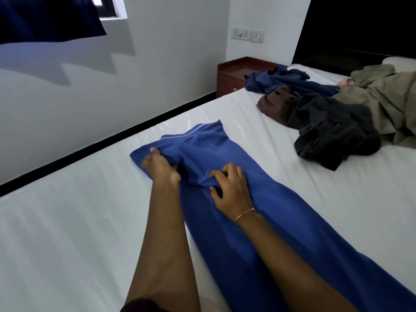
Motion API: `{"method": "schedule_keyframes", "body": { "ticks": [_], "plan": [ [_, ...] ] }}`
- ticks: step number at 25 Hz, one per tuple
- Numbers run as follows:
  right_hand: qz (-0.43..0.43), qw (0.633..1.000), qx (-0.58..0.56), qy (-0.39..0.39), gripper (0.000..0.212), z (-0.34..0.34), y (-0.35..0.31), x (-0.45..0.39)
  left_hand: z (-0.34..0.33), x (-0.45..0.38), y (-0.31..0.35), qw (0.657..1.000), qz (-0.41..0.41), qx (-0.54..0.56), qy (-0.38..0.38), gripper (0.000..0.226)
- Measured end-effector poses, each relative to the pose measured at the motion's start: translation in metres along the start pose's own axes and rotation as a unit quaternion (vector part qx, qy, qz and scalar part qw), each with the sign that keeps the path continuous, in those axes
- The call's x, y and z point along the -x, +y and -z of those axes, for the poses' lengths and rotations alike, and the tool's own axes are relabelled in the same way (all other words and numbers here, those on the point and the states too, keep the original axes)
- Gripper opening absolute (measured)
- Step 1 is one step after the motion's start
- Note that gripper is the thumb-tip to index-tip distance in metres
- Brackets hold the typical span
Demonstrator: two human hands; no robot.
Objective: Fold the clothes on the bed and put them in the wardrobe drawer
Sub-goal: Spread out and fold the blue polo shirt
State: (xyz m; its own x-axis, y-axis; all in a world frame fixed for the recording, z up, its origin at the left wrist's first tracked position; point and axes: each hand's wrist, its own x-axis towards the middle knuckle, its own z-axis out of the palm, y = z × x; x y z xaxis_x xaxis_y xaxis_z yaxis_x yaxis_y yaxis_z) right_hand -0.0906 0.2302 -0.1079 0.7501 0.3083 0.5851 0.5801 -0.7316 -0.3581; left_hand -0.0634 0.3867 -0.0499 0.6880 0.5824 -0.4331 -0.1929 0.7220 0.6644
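I have the blue trousers [236, 199] laid lengthwise on the bed [78, 221], waistband away from me. My left hand [161, 167] pinches a bunch of cloth near the waistband; my right hand [229, 188] has its fingers curled into the fabric just beside it, at the crotch. To do this well I'd pull the bunched cloth flat toward the edges, line up both legs, then fold. The pile [333, 113] of unfolded clothes waits well apart, near the headboard [360, 25].
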Motion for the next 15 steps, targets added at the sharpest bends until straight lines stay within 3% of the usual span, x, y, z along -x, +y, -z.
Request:
{"method": "schedule_keyframes", "body": {
  "ticks": [1, 3, 4, 6, 8, 11, 13, 15],
  "plan": [
    [0.011, 1.0, 0.001, 0.006, 0.021, -0.002, -0.002, -0.005, 0.0, 0.001, -0.002, 0.999, 0.027, -0.023, 0.012, 0.049],
    [0.009, 0.999, -0.006, -0.031, 0.025, -0.005, -0.01, -0.016, 0.003, 0.008, -0.01, 0.983, 0.024, -0.181, -0.011, 0.085],
    [0.005, 0.998, -0.003, -0.069, 0.035, -0.008, -0.01, -0.019, 0.004, 0.013, -0.014, 0.961, -0.011, -0.274, -0.044, 0.085],
    [-0.011, 0.991, 0.01, -0.132, 0.053, -0.014, -0.009, -0.021, 0.005, 0.015, -0.019, 0.904, -0.116, -0.403, -0.086, 0.051],
    [-0.005, 0.991, 0.016, -0.132, 0.049, -0.019, -0.009, -0.019, 0.005, 0.015, -0.016, 0.873, -0.171, -0.443, -0.111, 0.028],
    [-0.004, 0.998, 0.012, -0.064, 0.027, -0.026, -0.009, -0.018, 0.007, 0.012, -0.018, 0.898, -0.114, -0.417, -0.08, 0.027],
    [-0.035, 0.997, -0.064, -0.02, 0.03, -0.028, -0.007, -0.02, 0.01, 0.009, -0.022, 0.917, -0.048, -0.395, -0.043, 0.037],
    [-0.077, 0.983, -0.162, 0.031, 0.03, -0.025, -0.008, -0.019, 0.008, 0.008, -0.021, 0.929, -0.016, -0.362, -0.078, 0.026]
  ]
}}
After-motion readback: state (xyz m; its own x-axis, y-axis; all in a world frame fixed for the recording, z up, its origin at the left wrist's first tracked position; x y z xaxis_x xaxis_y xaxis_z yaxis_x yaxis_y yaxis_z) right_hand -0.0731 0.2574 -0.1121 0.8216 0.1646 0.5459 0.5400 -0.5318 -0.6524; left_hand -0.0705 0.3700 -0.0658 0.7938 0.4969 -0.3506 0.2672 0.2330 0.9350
